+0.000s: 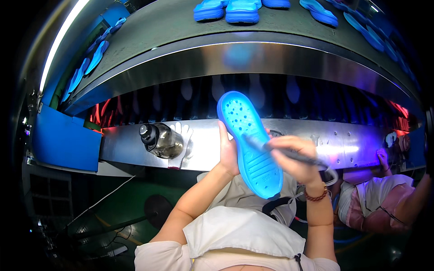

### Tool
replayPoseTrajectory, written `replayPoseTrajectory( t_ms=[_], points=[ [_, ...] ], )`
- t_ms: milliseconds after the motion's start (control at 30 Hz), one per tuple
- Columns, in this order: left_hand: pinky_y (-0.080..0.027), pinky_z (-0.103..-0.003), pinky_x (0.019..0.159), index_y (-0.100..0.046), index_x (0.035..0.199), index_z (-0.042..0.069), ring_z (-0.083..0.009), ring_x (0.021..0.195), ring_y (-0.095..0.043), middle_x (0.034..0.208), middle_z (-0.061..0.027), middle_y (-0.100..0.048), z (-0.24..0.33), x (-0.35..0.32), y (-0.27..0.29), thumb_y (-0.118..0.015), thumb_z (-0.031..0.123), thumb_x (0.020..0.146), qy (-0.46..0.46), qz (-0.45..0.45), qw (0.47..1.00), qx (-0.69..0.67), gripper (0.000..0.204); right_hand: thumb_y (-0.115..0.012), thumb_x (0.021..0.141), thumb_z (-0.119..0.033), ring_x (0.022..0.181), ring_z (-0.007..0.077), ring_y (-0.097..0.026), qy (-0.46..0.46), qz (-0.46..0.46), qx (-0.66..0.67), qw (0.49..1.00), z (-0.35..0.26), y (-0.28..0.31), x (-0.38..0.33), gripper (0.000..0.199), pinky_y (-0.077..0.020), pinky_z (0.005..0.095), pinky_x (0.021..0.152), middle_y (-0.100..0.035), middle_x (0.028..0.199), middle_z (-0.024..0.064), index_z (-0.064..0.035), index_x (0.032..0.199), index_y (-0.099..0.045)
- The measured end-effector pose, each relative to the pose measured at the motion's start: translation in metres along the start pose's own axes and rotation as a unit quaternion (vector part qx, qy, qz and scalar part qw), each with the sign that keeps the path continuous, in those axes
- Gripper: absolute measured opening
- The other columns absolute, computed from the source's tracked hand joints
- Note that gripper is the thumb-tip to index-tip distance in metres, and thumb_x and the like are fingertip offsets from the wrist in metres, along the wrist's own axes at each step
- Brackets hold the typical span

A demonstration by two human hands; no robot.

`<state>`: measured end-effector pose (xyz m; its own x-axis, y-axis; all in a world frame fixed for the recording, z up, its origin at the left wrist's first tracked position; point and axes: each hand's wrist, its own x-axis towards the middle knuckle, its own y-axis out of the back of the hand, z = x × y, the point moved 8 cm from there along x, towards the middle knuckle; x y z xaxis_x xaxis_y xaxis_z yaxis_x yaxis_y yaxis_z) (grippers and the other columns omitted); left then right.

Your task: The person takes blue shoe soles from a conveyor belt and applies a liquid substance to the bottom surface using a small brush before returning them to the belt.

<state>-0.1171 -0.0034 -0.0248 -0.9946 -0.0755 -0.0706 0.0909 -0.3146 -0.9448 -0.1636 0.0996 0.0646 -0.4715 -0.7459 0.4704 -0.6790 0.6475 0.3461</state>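
Note:
A bright blue shoe sole (258, 158) is tilted in front of me, its holed end pointing away and its ribbed end toward me. My left hand (228, 151) grips its left edge, thumb along the side, the other fingers mostly hidden beneath. From the right, my right hand (300, 147) is closed around a slim dark-handled tool (312, 160). The tool's pale tip reaches the middle of the sole's face. Motion blurs the tool and fingers, so I cannot tell its exact kind or whether the tip touches.
A metal ledge (348, 149) runs across, with a dark clear bottle (165, 141) and a white glove (183, 151) at left. Beyond a raised steel edge, a green conveyor belt (172, 27) carries several blue soles (242, 12). Another person's hand (382, 156) is at right.

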Motion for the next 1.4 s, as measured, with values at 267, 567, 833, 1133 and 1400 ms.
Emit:
replayPoseTrajectory(
  t_ms=[267,567,833,1133,1400],
  points=[
    [-0.043,-0.049,0.087,-0.037,0.127,0.006,-0.0334,0.097,-0.054,0.101,-0.0173,-0.056,0.038,-0.01,-0.006,-0.014,0.078,0.075,-0.126,0.031,0.988,0.078,0.091,-0.067,0.066,-0.003,0.076,0.0237,-0.065,0.065,-0.162,-0.008,0.985,-0.053,-0.009,-0.002,0.015,-0.0505,0.031,0.065,-0.065,0.081,0.0105,-0.004,0.08,-0.064],
    [-0.038,-0.057,0.09,-0.034,0.13,0.008,-0.0354,0.1,-0.053,0.107,-0.0181,-0.055,0.061,-0.007,-0.028,-0.019,0.079,0.074,-0.18,-0.013,0.981,0.077,0.092,-0.069,0.066,0.0,0.083,0.0244,-0.065,0.041,-0.11,0.093,0.989,-0.052,-0.003,-0.003,0.021,-0.0502,0.0326,0.076,-0.066,0.085,0.0127,-0.0007,0.086,-0.064],
    [-0.038,-0.059,0.091,-0.037,0.127,0.002,-0.0365,0.105,-0.051,0.116,-0.021,-0.05,0.076,-0.008,-0.055,-0.024,0.078,0.074,-0.183,-0.064,0.973,0.122,0.093,-0.068,0.068,0.001,0.092,0.0228,-0.061,0.078,-0.165,0.205,0.962,-0.032,0.002,-0.018,0.022,-0.0444,0.0354,0.085,-0.066,0.088,0.0106,0.0002,0.089,-0.065],
    [-0.04,-0.049,0.093,-0.029,0.132,-0.003,-0.0375,0.107,-0.051,0.125,-0.023,-0.044,0.029,-0.023,-0.056,-0.027,0.059,0.085,-0.172,0.021,0.978,0.118,0.078,-0.062,0.07,0.004,0.091,0.027,-0.062,-0.071,0.064,0.25,0.964,-0.021,-0.007,-0.027,0.019,-0.0464,0.0333,0.085,-0.063,0.095,0.0213,0.0056,0.089,-0.062],
    [-0.038,-0.049,0.095,-0.032,0.131,-0.002,-0.0365,0.109,-0.05,0.124,-0.0228,-0.046,0.039,-0.014,-0.055,-0.031,0.053,0.087,-0.144,0.001,0.983,0.117,0.071,-0.065,0.067,0.005,0.086,0.0262,-0.063,0.032,-0.038,0.156,0.986,-0.053,-0.004,-0.007,0.021,-0.0493,0.0336,0.08,-0.064,0.09,0.0185,0.0034,0.088,-0.064]
  ],
)
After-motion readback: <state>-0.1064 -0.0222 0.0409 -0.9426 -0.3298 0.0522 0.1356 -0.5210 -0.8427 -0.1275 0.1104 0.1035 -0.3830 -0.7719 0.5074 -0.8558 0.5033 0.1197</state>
